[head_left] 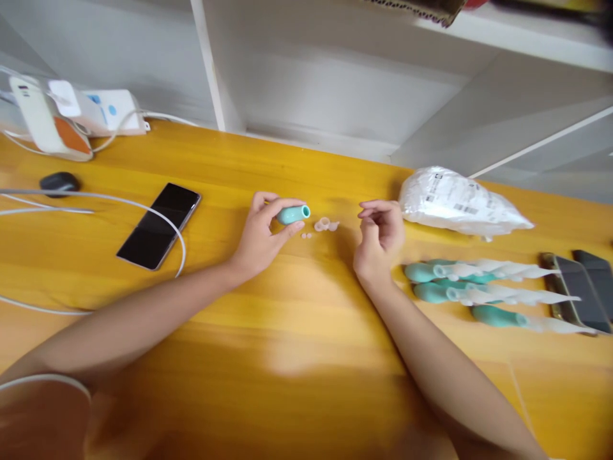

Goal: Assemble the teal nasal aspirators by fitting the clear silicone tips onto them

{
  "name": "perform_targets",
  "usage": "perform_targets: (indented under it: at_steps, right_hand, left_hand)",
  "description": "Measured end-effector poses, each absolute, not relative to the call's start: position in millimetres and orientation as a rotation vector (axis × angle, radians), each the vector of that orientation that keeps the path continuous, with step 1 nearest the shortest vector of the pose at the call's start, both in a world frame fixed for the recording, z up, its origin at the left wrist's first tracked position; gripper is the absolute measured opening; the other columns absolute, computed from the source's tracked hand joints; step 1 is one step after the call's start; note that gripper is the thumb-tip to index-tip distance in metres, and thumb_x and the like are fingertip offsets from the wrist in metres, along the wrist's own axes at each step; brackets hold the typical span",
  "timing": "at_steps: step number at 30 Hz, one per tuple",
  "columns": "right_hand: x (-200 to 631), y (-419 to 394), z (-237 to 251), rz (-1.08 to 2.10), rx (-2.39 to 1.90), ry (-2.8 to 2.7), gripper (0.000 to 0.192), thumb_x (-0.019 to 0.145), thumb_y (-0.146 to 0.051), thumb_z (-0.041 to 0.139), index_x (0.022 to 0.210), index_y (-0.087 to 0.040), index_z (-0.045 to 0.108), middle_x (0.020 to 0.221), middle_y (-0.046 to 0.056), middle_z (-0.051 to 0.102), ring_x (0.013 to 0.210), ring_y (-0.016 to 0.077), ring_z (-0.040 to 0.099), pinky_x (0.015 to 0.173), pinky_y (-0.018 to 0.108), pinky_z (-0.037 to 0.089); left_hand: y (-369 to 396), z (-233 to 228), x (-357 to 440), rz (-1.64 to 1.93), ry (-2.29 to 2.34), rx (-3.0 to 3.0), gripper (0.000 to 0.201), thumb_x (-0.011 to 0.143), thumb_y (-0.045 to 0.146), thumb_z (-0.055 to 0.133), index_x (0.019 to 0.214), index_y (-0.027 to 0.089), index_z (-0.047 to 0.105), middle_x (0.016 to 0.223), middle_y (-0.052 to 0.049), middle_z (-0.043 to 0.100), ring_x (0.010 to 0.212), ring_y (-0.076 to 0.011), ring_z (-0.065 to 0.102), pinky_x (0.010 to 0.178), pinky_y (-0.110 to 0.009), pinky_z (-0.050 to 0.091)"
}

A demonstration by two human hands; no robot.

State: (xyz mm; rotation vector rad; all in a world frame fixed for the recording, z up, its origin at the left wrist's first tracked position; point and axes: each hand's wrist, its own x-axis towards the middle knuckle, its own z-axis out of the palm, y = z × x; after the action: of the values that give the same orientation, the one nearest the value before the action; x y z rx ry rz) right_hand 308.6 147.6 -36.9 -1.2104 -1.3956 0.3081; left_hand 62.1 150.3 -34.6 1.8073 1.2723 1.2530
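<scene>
My left hand (261,233) grips a small teal tube (293,214) lying sideways, its open end facing right. Just right of it, small clear plastic pieces (325,225) lie on the yellow wooden table (297,319). My right hand (380,236) hovers beside them with fingers curled and thumb and forefinger pinched together; whether something tiny sits between them I cannot make out. To the right of that hand lie three teal items with white pointed tips (479,291) in a row.
A white plastic bag (454,201) lies at the back right. A black phone (159,225) and white cables (96,204) are on the left, a dark earbud case (58,183) and a charger (48,121) farther left. Two phones (582,291) lie at the right edge. White shelving stands behind.
</scene>
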Motion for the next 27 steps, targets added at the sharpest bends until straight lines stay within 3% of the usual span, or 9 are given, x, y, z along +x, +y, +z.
perform_targets:
  at_steps: [2, 5, 11, 16, 20, 22, 25, 27]
  right_hand:
    - [307.2, 150.3, -39.9, 0.345, -1.227, -1.372, 0.016, 0.099, -0.029, 0.059, 0.109, -0.027, 0.072, 0.098, 0.002, 0.064, 0.089, 0.0208, 0.064, 0.081, 0.036, 0.051]
    - [307.7, 156.5, -45.8, 0.409, -1.229, -1.347, 0.012, 0.096, -0.030, 0.064, 0.106, -0.027, 0.071, 0.096, 0.001, 0.066, 0.088, 0.0207, 0.064, 0.081, 0.036, 0.051]
    - [303.0, 160.2, -43.6, 0.409, -1.227, -1.314, 0.013, 0.094, -0.030, 0.062, 0.104, -0.027, 0.070, 0.094, 0.001, 0.067, 0.089, 0.0209, 0.066, 0.082, 0.036, 0.053]
    - [311.9, 148.6, 18.7, 0.449, -1.272, -1.610, 0.011, 0.101, -0.034, 0.066, 0.105, -0.027, 0.074, 0.099, 0.003, 0.073, 0.086, 0.0211, 0.067, 0.078, 0.037, 0.054]
    - [367.2, 129.3, 91.8, 0.398, -1.424, -2.156, 0.028, 0.105, -0.054, 0.070, 0.100, -0.029, 0.081, 0.098, 0.005, 0.079, 0.074, 0.0208, 0.066, 0.070, 0.039, 0.049]
    - [402.3, 122.6, 114.8, 0.272, -1.617, -2.203, 0.028, 0.098, -0.059, 0.077, 0.098, -0.031, 0.083, 0.086, 0.003, 0.078, 0.065, 0.0211, 0.064, 0.065, 0.039, 0.045]
    - [441.8, 123.2, 125.0, 0.284, -2.211, -2.095, 0.035, 0.064, -0.051, 0.108, 0.082, -0.033, 0.083, 0.067, 0.000, 0.074, 0.057, 0.0205, 0.061, 0.059, 0.039, 0.040]
    - [454.6, 128.6, 121.6, 0.323, -2.635, -1.895, 0.044, 0.049, -0.043, 0.116, 0.076, -0.032, 0.083, 0.063, 0.001, 0.074, 0.058, 0.0217, 0.062, 0.059, 0.040, 0.041]
  left_hand:
    - [154.3, -33.2, 62.1, 1.222, 1.197, 1.780, 0.032, 0.102, 0.027, 0.084, 0.133, 0.030, 0.081, 0.130, -0.006, 0.072, 0.112, -0.0221, 0.071, 0.100, -0.035, 0.061]
    - [160.0, -30.8, 63.3, 1.188, 1.083, 1.724, 0.026, 0.104, 0.028, 0.080, 0.130, 0.026, 0.078, 0.132, -0.006, 0.081, 0.119, -0.0228, 0.077, 0.112, -0.038, 0.060]
    - [162.9, -30.6, 63.7, 1.065, 1.109, 1.858, 0.022, 0.107, 0.033, 0.076, 0.128, 0.026, 0.069, 0.137, -0.007, 0.083, 0.132, -0.0250, 0.078, 0.121, -0.043, 0.058]
    - [163.4, -39.4, 63.4, 1.014, 1.135, 1.931, 0.023, 0.107, 0.032, 0.076, 0.121, 0.025, 0.059, 0.146, -0.014, 0.079, 0.143, -0.0297, 0.073, 0.125, -0.052, 0.055]
    - [166.0, -42.6, 61.9, 1.015, 1.237, 2.034, 0.028, 0.104, 0.029, 0.078, 0.126, 0.023, 0.061, 0.142, -0.014, 0.078, 0.138, -0.0312, 0.071, 0.123, -0.052, 0.053]
    - [167.1, -42.4, 60.7, 1.003, 1.272, 2.075, 0.029, 0.102, 0.027, 0.079, 0.125, 0.024, 0.063, 0.135, -0.012, 0.078, 0.132, -0.0308, 0.070, 0.121, -0.050, 0.054]
    - [168.0, -42.2, 59.5, 1.017, 1.278, 2.077, 0.027, 0.101, 0.025, 0.079, 0.123, 0.024, 0.064, 0.130, -0.010, 0.078, 0.127, -0.0299, 0.071, 0.118, -0.048, 0.055]
    - [168.2, -42.6, 59.3, 1.033, 1.277, 2.061, 0.027, 0.101, 0.026, 0.080, 0.122, 0.024, 0.064, 0.129, -0.009, 0.078, 0.126, -0.0296, 0.071, 0.117, -0.047, 0.055]
